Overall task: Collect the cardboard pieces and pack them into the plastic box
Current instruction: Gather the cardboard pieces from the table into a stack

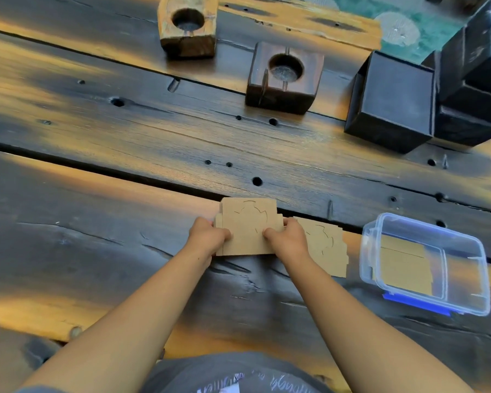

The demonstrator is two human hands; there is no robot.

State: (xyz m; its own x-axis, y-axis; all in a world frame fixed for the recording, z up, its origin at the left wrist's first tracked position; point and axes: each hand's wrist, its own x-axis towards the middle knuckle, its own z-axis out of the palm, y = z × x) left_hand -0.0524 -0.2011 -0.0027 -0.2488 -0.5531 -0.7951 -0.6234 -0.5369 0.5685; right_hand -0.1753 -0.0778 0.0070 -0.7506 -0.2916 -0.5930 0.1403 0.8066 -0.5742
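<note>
Both forearms reach up from bottom of frame, left hand (207, 236) and right hand (288, 239) each with grip clamped on the cardboard stack (248, 226) at center; square its edges on the bench (97, 194) before lifting toward plastic box (465, 304), lower right

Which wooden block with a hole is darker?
The dark brown square wooden block, nearer the black boxes. The other, the lighter orange-tan wooden block, sits farther away, left.
</note>
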